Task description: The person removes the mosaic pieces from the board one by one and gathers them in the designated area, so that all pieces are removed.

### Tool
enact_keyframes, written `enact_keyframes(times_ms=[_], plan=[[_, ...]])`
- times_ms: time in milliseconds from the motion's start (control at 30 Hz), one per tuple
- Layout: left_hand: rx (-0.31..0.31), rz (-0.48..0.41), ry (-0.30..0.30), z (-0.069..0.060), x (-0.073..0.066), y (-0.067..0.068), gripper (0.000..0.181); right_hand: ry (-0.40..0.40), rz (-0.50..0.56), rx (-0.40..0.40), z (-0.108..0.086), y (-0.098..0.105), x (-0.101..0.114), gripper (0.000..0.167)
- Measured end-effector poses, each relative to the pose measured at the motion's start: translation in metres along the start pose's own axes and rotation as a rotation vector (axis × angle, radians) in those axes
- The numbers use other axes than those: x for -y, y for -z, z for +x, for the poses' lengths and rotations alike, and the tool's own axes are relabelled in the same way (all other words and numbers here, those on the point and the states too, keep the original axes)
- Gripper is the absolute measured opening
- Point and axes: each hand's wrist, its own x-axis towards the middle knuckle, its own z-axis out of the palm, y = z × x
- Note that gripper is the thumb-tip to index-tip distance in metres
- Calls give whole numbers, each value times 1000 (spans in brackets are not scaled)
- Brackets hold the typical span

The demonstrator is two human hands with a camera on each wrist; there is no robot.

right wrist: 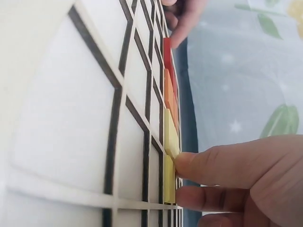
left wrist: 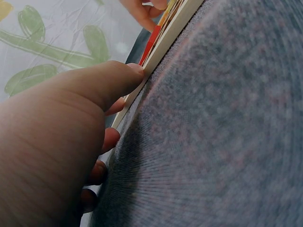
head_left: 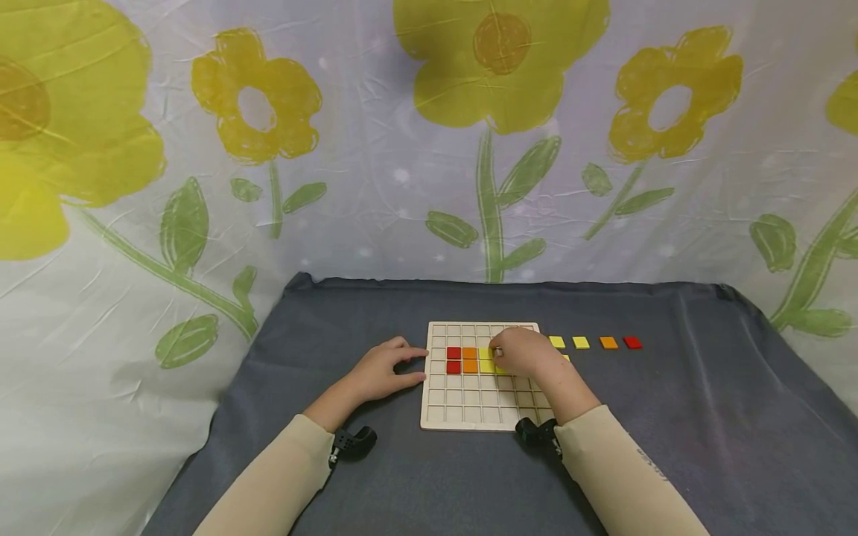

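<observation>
A pale wooden grid board point(head_left: 469, 417) lies on the dark cloth. In two adjoining rows sit red tiles point(head_left: 453, 367), orange tiles point(head_left: 470, 366) and yellow tiles point(head_left: 485, 366). My left hand point(head_left: 380, 372) rests at the board's left edge, its thumb and a fingertip touching the rim point(left wrist: 163, 54). Over the board's upper middle is my right hand point(head_left: 526, 353). In the right wrist view its curled thumb and forefinger pinch at a yellow tile point(right wrist: 169, 177) beside the other yellow one; the fingers partly hide the contact, and the hand covers some squares in the head view.
Right of the board lie loose tiles in a row: yellow tiles point(head_left: 581, 342), an orange tile point(head_left: 608, 342) and a red tile point(head_left: 633, 342). Another yellow tile point(head_left: 566, 357) shows partly behind the right wrist. A flower-printed curtain point(head_left: 362, 186) hangs behind the dark cloth point(head_left: 402, 476).
</observation>
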Motion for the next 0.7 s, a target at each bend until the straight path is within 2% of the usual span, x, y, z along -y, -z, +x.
enact_keyframes(times_ms=[233,367,433,533,700], plan=[[-1,-10,4,0,0,0,49,29,32,-13,1,1,1,22],[-2,-11,5,0,0,0,49,14,46,-34,1,2,2,14],[-4,-9,4,0,1,0,49,4,53,-43,2,2,3,19],[-7,-6,2,0,2,-1,49,-1,37,-60,4,1,3,26],[-5,-7,-2,0,2,-1,49,-12,-16,-89,7,-2,3,24]])
